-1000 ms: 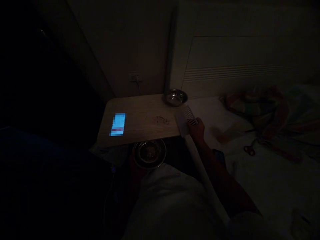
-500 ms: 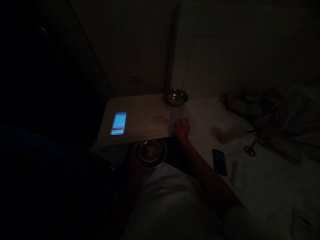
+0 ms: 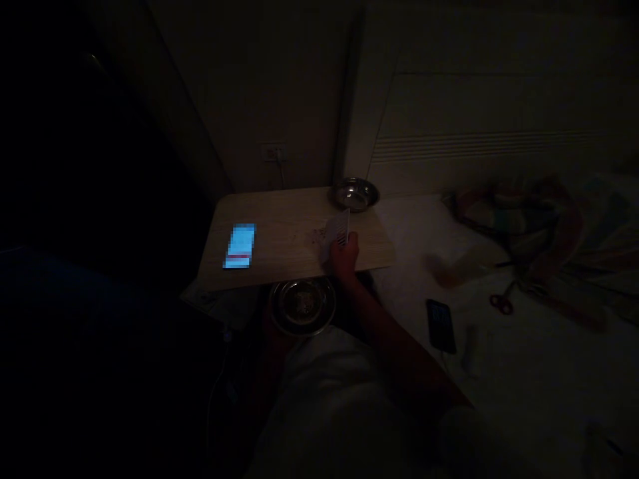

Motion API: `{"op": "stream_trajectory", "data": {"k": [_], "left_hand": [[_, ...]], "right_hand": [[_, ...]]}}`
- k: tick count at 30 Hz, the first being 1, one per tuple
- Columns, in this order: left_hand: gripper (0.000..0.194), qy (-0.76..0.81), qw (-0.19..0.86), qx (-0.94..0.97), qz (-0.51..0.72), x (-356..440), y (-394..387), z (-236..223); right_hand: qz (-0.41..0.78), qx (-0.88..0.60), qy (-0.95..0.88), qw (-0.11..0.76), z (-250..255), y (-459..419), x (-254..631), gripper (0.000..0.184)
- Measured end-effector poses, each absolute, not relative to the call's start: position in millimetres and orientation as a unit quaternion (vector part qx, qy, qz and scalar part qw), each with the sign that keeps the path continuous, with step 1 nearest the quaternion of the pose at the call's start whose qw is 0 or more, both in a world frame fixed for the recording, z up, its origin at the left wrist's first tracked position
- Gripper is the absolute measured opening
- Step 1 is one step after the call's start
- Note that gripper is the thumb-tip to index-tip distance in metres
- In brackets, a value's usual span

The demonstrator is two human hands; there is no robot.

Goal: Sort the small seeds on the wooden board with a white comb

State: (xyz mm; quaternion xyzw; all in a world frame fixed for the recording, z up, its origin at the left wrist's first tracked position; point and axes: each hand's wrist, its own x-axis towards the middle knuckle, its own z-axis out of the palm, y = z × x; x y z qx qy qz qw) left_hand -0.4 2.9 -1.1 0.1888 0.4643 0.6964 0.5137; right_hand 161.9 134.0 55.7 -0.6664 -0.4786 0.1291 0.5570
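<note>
The room is very dark. My right hand [image 3: 343,255] reaches over a light wooden board [image 3: 279,246] and is closed round a pale slotted tool like a wide comb [image 3: 338,228], held upright over a small scatter of dark crumbs [image 3: 318,234] on the board. A lit phone [image 3: 240,245] lies on the board's left part. A steel bowl [image 3: 353,193] stands at the board's far edge. A second steel bowl [image 3: 301,305] with something inside sits below the board's near edge. My left hand is not in view.
A white bed surface [image 3: 524,346] stretches to the right with a dark phone [image 3: 440,324], red-handled scissors [image 3: 500,303] and crumpled colourful cloth [image 3: 539,213]. A headboard and a wall with a socket [image 3: 273,152] lie behind. The left side is black.
My right hand has carried the pale slotted tool leftward from the bed's edge onto the board, to the crumbs. The dark phone on the bed is now uncovered.
</note>
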Motion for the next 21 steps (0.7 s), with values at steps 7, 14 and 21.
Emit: {"op": "stream_trajectory", "data": {"k": [7, 14, 21], "left_hand": [[0.030, 0.470, 0.515, 0.181, 0.694, 4.7, 4.5, 5.7], [0.029, 0.448, 0.562, 0.109, 0.687, 4.1, 6.6, 2.2], [0.022, 0.422, 0.592, 0.042, 0.685, 1.9, 0.4, 0.8]], "right_hand": [[0.150, -0.665, -0.487, 0.546, 57.1, 138.7, 140.7, 0.016], [0.151, -0.641, -0.499, 0.564, 54.2, 138.8, 121.0, 0.012], [0.134, -0.616, -0.527, 0.570, 70.4, 157.3, 182.5, 0.015]]}}
